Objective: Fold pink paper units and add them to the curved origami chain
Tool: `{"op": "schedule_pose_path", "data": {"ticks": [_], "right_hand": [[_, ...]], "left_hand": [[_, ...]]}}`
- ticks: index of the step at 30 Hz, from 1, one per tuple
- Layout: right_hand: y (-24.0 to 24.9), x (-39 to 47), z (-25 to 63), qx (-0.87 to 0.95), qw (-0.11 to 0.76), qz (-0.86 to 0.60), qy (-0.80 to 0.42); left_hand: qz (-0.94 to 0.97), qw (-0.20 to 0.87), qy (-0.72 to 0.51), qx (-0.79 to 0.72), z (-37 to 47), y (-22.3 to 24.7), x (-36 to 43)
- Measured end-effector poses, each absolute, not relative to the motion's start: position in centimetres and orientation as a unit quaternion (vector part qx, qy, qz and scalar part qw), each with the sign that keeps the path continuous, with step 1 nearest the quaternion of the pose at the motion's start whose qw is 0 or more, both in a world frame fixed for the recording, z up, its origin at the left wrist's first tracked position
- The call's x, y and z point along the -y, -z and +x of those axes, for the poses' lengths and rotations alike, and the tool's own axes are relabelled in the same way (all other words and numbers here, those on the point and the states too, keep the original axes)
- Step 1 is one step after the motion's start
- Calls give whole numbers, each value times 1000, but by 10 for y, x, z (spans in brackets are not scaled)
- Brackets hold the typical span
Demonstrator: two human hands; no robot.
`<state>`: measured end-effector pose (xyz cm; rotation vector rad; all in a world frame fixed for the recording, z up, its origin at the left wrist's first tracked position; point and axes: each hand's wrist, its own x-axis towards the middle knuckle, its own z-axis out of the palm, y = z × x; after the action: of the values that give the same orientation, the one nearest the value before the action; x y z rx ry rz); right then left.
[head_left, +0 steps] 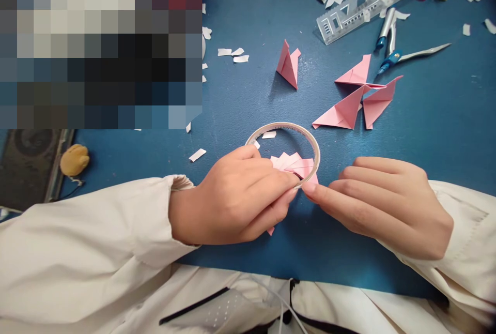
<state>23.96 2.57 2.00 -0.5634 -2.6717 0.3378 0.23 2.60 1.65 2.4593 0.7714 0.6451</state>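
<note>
Because the left hand clutches the ring and pink papers at its two o'clock, both are partly hidden; whether the right hand, thumb unseen, pinches, I cannot tell.

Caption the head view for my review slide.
Left hand holding a thin white ring and folded pink paper pieces over a blue table, with the right hand at the ring's edge.

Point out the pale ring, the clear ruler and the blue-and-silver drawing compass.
Pale ring [284,127], head view: far side of its band.
Clear ruler [353,17], head view: flat body, near its left end.
Drawing compass [394,57], head view: its blue middle section.
</note>
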Motion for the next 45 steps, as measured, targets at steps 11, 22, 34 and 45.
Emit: {"op": "schedule_pose_path", "data": {"ticks": [11, 22, 34, 45], "right_hand": [[-21, -19, 237, 954, 204, -196, -104], [-8, -27, 232, 949, 263, -152, -79], [-9, -22, 230, 950, 262, -146, -82], [-14, -16, 229, 948, 299, -92, 56]], "left_hand": [[932, 139, -226, -249, 1, -17, -29], [932, 136, -232, -242, 4, -14, -27], [938, 137, -224, -227, 0, -16, -27], [938, 178, -214, -208, -2, -21, -22]]}}
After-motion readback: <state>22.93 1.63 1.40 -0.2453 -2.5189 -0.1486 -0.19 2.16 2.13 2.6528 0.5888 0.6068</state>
